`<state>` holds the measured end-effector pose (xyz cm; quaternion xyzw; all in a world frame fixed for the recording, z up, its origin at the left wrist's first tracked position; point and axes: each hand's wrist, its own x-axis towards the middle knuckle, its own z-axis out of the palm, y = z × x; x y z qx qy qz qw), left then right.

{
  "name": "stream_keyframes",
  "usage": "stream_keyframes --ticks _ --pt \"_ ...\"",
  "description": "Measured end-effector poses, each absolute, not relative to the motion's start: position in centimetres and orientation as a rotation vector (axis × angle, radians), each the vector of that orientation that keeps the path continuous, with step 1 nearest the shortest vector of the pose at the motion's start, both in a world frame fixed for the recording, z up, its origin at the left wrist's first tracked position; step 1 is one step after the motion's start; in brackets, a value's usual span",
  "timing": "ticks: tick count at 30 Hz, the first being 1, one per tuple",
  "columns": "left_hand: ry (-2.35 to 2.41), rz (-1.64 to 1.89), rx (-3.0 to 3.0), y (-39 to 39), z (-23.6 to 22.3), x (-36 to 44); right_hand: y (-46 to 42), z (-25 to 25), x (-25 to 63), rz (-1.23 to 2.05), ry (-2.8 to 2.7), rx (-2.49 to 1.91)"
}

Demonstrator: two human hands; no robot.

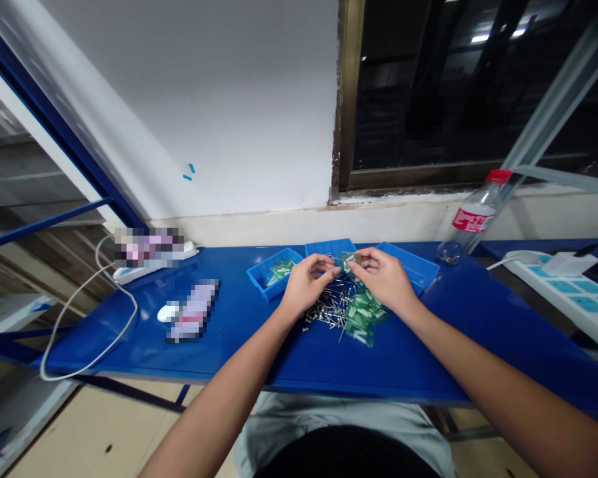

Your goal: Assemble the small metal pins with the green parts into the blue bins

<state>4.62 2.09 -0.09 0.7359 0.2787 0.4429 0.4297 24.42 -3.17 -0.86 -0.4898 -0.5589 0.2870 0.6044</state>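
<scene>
Lying between the two hands, a small clear greenish packet (347, 263) is raised above a heap of metal pins (330, 312). The right hand (383, 275) pinches it between thumb and forefinger, other fingers curled; the left hand (309, 279) bends inward, thumb and fingertips drawn together, though whether they grip the packet cannot be told. Green packets (363, 313) lie beside the heap. Both forearms (244, 375) slant inward over the blue table (189, 362).
</scene>
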Motion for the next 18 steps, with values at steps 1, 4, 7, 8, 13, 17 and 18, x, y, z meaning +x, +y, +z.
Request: stream_keyframes --ticks 1,4,7,8,13,17,18 --pt "0.682 1.085 1.857 1.9 0.1 4.6 -3.2 -0.9 24.4 0.651 -1.290 -1.142" --pt "0.592 1.008 1.894 1.6 0.4 4.6 -3.2 -0.8 24.3 0.673 -1.398 -1.114" --pt "0.624 1.036 1.916 1.8 0.3 4.5 -3.4 -0.6 24.1 0.701 -1.508 -1.075" --pt "0.658 1.064 1.913 2.1 0.1 4.4 -3.4 -0.6 24.0 0.687 -1.514 -1.079" --pt "0.696 1.093 1.789 2.8 -0.5 4.4 -3.3 -0.5 24.2 0.509 -1.426 -1.152" --pt "0.633 1.095 1.715 2.8 -0.6 4.6 -3.2 -0.5 24.4 0.518 -1.436 -1.142" --pt "0.627 1.101 1.713 2.8 -0.6 4.6 -3.2 -0.5 24.4 0.541 -1.417 -1.140"
